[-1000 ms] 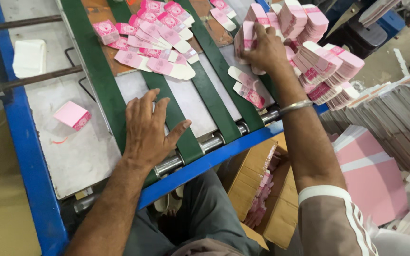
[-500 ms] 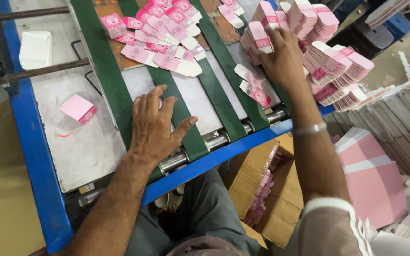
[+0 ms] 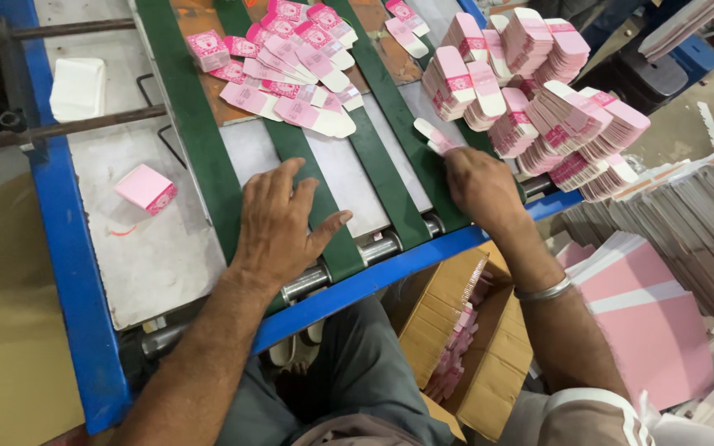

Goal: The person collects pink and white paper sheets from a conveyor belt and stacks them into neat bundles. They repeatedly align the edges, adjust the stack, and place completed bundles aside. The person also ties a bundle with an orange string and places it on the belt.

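The left hand (image 3: pixel 284 221) lay flat, palm down, with fingers spread, across a green belt (image 3: pixel 196 140) and the metal plate (image 3: pixel 249 149) between the belts, near the front roller (image 3: pixel 378 245). It held nothing. The right hand (image 3: pixel 477 186) rested at the right-hand green belt (image 3: pixel 398 116), fingers curled, pinching the lower end of one flat pink-and-white carton blank (image 3: pixel 433 136) that stuck up and to the left from the fingertips. Just beyond this hand, bundles of the same blanks (image 3: pixel 539 99) stood on edge in fanned rows along the right side of the conveyor. Further up the belts, a loose shingled run of blanks (image 3: pixel 291 74) lay overlapping, well apart from the left hand. A single erected pink box (image 3: pixel 147 188) sat on the grey side plate (image 3: pixel 138 256) to the left, between the blue frame rail (image 3: pixel 59 215) and the nearest belt. A white tray (image 3: pixel 78 87) lay further back on the same plate. A metal bangle (image 3: pixel 543 290) was on the right wrist. Below the front rail, an open cardboard box (image 3: pixel 448 322) held more pink blanks, just beside the right forearm. To the right, a stack of large pink sheets (image 3: pixel 646 318) and rows of grey flat board (image 3: pixel 687 223) stood near the elbow.
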